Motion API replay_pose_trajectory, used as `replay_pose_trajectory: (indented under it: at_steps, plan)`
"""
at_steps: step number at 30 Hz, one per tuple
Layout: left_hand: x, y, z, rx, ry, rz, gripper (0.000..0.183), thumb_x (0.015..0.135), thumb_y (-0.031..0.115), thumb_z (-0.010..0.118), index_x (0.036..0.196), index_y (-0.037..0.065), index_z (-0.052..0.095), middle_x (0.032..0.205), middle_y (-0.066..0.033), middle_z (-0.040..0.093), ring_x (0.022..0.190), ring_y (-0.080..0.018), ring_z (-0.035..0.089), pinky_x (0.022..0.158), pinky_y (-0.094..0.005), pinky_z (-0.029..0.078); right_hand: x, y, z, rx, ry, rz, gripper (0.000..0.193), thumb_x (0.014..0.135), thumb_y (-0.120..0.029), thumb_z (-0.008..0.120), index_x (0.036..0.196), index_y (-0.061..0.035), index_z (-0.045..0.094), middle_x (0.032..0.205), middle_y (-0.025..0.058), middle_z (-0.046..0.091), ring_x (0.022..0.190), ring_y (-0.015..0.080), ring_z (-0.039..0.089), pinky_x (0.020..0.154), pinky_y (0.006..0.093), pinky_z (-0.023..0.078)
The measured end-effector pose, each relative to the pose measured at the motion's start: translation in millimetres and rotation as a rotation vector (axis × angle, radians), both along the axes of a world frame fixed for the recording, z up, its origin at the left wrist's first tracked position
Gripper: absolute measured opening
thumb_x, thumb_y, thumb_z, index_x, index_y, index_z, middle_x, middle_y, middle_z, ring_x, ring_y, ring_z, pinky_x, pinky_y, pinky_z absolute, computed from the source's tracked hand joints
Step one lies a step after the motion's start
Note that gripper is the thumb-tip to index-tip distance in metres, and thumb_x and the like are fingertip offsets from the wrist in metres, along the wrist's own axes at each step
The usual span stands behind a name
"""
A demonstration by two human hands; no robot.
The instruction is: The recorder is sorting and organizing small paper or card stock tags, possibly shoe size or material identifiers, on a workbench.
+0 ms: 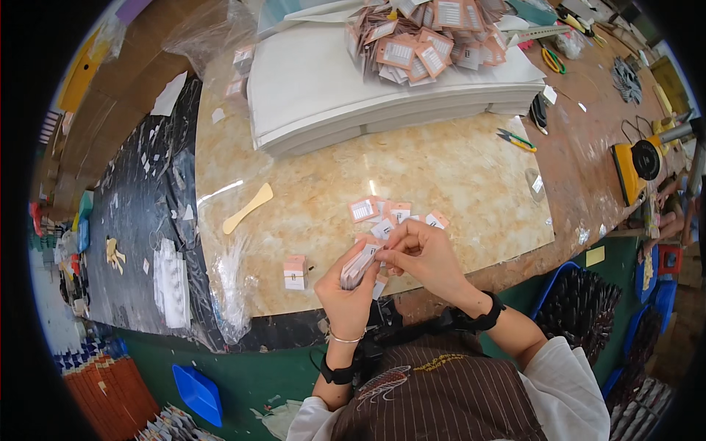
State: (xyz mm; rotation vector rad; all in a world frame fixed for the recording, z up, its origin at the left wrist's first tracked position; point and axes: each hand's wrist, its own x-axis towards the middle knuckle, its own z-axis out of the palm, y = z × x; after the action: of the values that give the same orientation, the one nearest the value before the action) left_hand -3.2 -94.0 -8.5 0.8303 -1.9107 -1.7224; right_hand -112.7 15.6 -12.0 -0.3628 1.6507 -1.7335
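A fanned stack of small pink-and-white card tags (357, 268) is gripped in my left hand (344, 303), its top edges tilted up toward the right. My right hand (426, 257) meets the upper end of that stack, thumb and fingertips pinched together; what lies between them is too small to make out. Loose tags (362, 210) of the same kind are scattered on the marbled board (316, 176) just beyond my hands. To the left of my left hand sits a squared small pile of tags (295, 273).
A thick stack of white sheets (309, 95) lies at the back, bearing a large heap of tags (434, 55). Thread snips (517, 140) rest at the right, a cream flat spatula-shaped tool (248, 209) at the left. A yellow-and-black device (637, 165) stands far right. Blue bins (197, 395) are below.
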Motion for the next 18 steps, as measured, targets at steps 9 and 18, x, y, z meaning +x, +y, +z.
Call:
replay_pose_trajectory:
  at_steps: [9, 18]
  plan:
    - [4, -9, -7, -0.206, -0.076, -0.155, 0.043, 0.076, -0.006, 0.072, 0.119, -0.003, 0.064, 0.099, -0.0092, 0.069, 0.087, -0.0110, 0.063, 0.079, -0.0239, 0.051, -33, 14, -11, -0.099, -0.377, 0.359, 0.013, 0.091, -0.008, 0.064, 0.099, 0.0008, 0.063, 0.076, 0.0106, 0.070, 0.073, 0.0150, 0.070, 0.067, 0.0234, 0.058]
    - [1, -15, -35, 0.293, -0.180, -0.070, 0.044, 0.080, -0.002, 0.071, 0.121, -0.005, 0.057, 0.095, -0.0111, 0.067, 0.082, -0.0179, 0.067, 0.058, -0.0264, 0.060, -85, 12, -37, 0.032, -0.051, -0.106, 0.016, 0.089, -0.017, 0.064, 0.086, -0.0013, 0.063, 0.068, 0.0081, 0.068, 0.054, 0.0117, 0.064, 0.048, 0.0251, 0.047]
